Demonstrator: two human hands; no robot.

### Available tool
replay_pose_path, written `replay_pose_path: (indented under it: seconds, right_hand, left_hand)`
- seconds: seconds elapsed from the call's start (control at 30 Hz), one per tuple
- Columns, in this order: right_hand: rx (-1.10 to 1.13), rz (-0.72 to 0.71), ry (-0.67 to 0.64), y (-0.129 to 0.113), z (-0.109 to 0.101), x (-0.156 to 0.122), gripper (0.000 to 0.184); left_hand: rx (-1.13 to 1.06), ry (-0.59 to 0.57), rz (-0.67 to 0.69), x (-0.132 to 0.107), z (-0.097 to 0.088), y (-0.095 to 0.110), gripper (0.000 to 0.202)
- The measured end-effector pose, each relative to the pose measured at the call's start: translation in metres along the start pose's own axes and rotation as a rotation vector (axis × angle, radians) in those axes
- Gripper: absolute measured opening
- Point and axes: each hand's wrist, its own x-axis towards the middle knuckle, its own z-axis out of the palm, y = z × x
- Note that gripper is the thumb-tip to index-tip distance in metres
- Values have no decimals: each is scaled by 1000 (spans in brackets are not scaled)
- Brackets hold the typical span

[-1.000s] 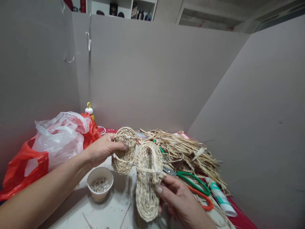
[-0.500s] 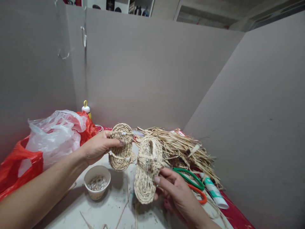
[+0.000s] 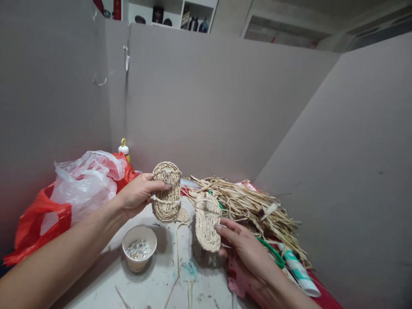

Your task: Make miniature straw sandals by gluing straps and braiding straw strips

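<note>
My left hand (image 3: 138,195) pinches a woven straw sandal (image 3: 167,205) by its edge, thumb across the sole. Thin cords dotted with pearl-like beads cross this sandal near its top and lower part. In my right hand (image 3: 243,240), between thumb and fingers, is a second straw sandal (image 3: 207,229), which has a woven strap near its far end. Both sandals are held upright above the table, apart from each other. Below my left wrist stands a paper cup (image 3: 139,257) with shiny clear and pearly beads (image 3: 138,249) in it.
A heap of dry straw (image 3: 254,206) lies behind my right hand. Beside it are green-handled scissors (image 3: 273,253) and a white and teal tube (image 3: 299,272). Red and white plastic bags (image 3: 86,180) sit at the left. Grey partitions (image 3: 199,107) enclose the table (image 3: 167,274).
The right sandal has moved away from the left one, back and to the right, and looks smaller. The left sandal is slightly higher. The whole view has shifted a little.
</note>
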Motion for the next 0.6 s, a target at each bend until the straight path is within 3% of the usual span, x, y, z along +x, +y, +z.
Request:
replay_pose_path:
  seconds: [0.1,0.37,0.5,0.6]
  right_hand:
    - [-112,-4,6,-10,-1,24,21]
    - [-482,-217,-26,-16,21,107,10]
    - [-630,-319,87,-24,18,132,12]
    - [-687,-459,177,-41,13,133,14]
  left_hand:
    - [-21,1,12,0,-1,1,18]
    - [-97,-12,33,-6,-1,5,19]
    - [-95,6,65,-7,-3,8,18]
    - [-99,23,75,-5,-4,9,20]
